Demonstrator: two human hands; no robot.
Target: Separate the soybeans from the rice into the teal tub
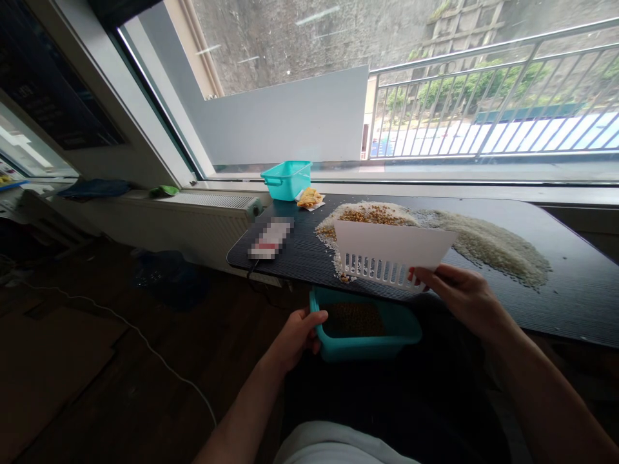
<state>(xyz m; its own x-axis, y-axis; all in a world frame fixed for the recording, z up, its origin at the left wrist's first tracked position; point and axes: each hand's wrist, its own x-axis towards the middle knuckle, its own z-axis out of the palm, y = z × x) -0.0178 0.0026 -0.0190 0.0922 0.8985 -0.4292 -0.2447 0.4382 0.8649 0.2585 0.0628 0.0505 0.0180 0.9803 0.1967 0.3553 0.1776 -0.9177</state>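
My left hand [300,335] is closed on the left rim of a teal plastic bin [370,348], its thumb over the edge. Small brown grains or beans lie in this bin, which sits below the table's front edge, close to my lap. Between the fingers and thumb of my right hand [457,290] is a white slotted plastic panel [394,248], held tilted over the table edge above the bin. Behind the panel, partly hidden by it, spreads a pile of white grains with yellow-brown kernels [370,214].
A greenish-grey heap of grains [500,248] covers part of the dark table [570,277] on the right. At the back left stand another teal bin [289,180] and a yellowish crumpled item [310,198]. A blurred-out phone-like object [271,238] with a cable lies on the left.
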